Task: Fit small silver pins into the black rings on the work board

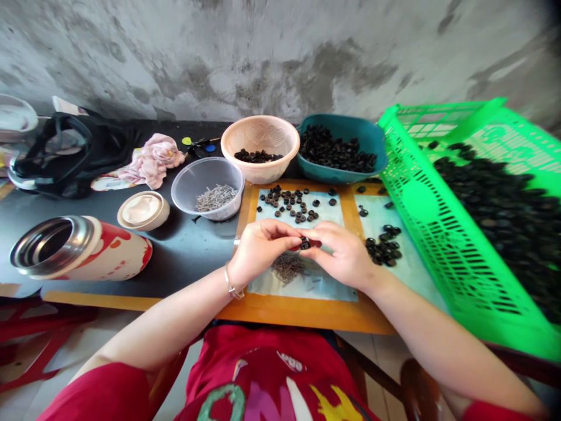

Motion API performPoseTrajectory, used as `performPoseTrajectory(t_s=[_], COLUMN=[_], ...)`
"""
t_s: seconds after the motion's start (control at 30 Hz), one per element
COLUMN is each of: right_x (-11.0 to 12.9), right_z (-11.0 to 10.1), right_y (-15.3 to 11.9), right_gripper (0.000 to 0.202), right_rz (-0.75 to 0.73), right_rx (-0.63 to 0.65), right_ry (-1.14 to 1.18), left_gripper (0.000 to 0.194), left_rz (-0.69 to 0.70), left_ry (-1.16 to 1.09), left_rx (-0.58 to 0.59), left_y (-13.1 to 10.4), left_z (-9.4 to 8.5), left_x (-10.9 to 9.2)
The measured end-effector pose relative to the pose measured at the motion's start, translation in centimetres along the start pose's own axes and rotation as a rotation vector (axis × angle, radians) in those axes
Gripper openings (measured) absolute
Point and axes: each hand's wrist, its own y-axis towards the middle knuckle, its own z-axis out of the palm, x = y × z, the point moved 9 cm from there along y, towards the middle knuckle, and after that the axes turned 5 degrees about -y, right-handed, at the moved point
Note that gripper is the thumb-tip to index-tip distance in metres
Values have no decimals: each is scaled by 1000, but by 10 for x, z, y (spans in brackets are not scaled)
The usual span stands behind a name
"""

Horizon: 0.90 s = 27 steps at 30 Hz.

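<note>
A small round black part (304, 243) is pinched between my two hands, above a taped white sheet. My left hand (267, 242) closes thumb and forefinger on its left side. On the other side, my right hand (335, 251) grips it with thumb and forefinger. Just below lies a pile of thin metal pins (288, 267), partly hidden by my hands. Beyond my fingers, several small black rings (284, 204) are scattered on the sheet. Larger black round parts (385, 245) form a loose group right of my right hand.
Along the wall stand a clear bowl of silvery pins (184, 187), a pink bowl (263, 126) and a teal basin (337, 174) of black parts. A green crate (438, 234) of black parts fills the right. At left are an uncapped flask (105, 251), its cup (144, 213) and a cloth (155, 161).
</note>
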Motion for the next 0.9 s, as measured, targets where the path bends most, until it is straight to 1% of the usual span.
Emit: performPoseTrajectory(t_s=[0.07,0.13,0.2,0.3,0.4,0.47,0.53,0.6,0.7,0.8,0.9], right_x=[2,5,7,6,5,5,5,6,9,15,19], right_z=[-2,-5,-9,-16,-18,-17,-16,-14,-13,-16,-17], right_y=[0,2,3,4,4,3,3,2,2,2,0], right_gripper=[27,27,25,23,23,19,15,13,13,12,9], right_rz=[-16,-25,-23,7,11,-11,-25,-28,-44,-55,-64], right_rx=[-19,-35,-60,-97,-107,-111,-114,-105,-96,-115,-134], right_ry=[-1,-2,12,30,44,64,72,70,61,30,10], left_gripper=[27,36,40,47,55,52,45,42,40,37,36], left_rz=[-19,-46,-55,-31,7,30,43,39,40,71,107], left_ry=[-68,-136,-178,-183,-120,-79,-64,-73,-99,-86,-10], left_rx=[-2,22,62,122,182,189,164,139,146,168,166], left_y=[0,0,-1,-3,-7,-10,-11,-11,-12,-13,-15], left_z=[1,3,7,14,22,24,24,22,23,25,26], left_x=[2,5,5,1,-2,-2,0,3,6,2,-4])
